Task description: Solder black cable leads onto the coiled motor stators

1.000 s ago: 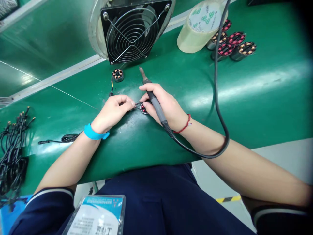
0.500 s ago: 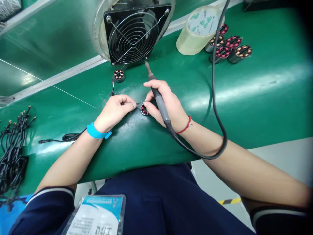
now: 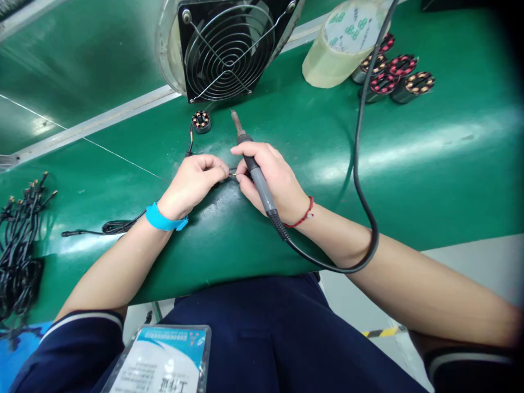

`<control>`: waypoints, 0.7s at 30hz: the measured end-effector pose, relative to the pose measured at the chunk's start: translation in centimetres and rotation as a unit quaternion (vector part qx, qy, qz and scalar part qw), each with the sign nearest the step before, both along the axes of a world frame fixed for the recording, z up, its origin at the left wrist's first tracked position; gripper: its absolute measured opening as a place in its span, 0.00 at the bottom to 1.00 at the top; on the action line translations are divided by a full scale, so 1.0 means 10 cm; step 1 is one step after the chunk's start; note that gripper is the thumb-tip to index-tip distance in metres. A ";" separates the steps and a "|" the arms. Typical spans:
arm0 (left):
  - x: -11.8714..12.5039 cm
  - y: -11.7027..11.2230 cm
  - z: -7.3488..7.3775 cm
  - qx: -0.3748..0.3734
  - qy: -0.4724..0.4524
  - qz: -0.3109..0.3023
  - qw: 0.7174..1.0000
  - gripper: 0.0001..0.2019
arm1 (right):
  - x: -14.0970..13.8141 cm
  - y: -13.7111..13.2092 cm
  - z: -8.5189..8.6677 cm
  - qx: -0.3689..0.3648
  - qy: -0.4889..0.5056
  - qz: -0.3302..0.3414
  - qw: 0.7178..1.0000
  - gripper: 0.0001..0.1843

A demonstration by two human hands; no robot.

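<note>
Faces a green bench (image 3: pixel 409 164), with a black fan (image 3: pixel 227 60) between eleven and twelve o'clock, heaped cables (image 3: pixel 22 267) at nine, a tape roll (image 3: pixel 323 60) at one. Curls the right hand (image 3: pixel 282 177) at centre in a snug grip around a soldering iron (image 3: pixel 262 191) aimed at eleven. Toward nine, pinches the left hand (image 3: pixel 190 177) tight. Includes clustered coils (image 3: pixel 382 83) at two, a single coil (image 3: pixel 201 121) between ten and eleven. Holds thin wires (image 3: pixel 233 174) in the left grip, just beside the right fingertips.

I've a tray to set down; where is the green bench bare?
Right of the soldering iron cord, nearer than the wound stators; a smaller patch between cord and right hand. Crowded: between the hands and far left, under black cables.
</note>
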State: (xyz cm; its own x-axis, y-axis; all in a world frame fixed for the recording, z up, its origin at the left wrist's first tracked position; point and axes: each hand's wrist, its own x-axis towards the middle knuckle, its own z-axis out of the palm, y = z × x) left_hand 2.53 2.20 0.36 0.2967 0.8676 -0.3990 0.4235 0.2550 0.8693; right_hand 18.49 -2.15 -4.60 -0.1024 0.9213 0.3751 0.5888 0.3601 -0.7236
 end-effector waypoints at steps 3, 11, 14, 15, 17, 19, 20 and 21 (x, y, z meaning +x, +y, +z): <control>0.00 0.00 0.01 -0.004 -0.006 0.004 1.000 0.04 | 0.03 -0.01 0.02 -0.017 0.032 0.012 0.999 0.21; -0.01 0.01 -0.02 -0.001 -0.013 0.003 1.000 0.04 | 0.03 -0.01 -0.01 0.007 0.032 0.026 0.999 0.25; -0.02 0.02 -0.04 0.003 -0.020 0.001 1.000 0.04 | 0.01 0.00 -0.03 0.056 -0.016 0.014 0.998 0.22; -0.02 0.02 -0.04 0.004 -0.020 0.000 1.000 0.04 | 0.00 0.00 -0.03 0.062 -0.024 0.010 0.998 0.21; -0.02 0.02 -0.04 0.007 -0.019 -0.001 1.000 0.04 | -0.01 0.00 -0.04 0.060 -0.034 0.002 0.998 0.20; -0.02 0.02 -0.05 0.011 -0.017 -0.004 1.000 0.05 | -0.02 0.00 -0.04 0.053 -0.037 -0.003 0.998 0.20; -0.02 0.02 -0.05 0.012 -0.016 -0.005 1.000 0.05 | -0.02 0.00 -0.05 0.053 -0.037 -0.005 0.998 0.20; -0.02 0.02 -0.05 0.013 -0.015 -0.006 1.000 0.05 | -0.02 0.00 -0.05 0.055 -0.038 -0.006 0.998 0.20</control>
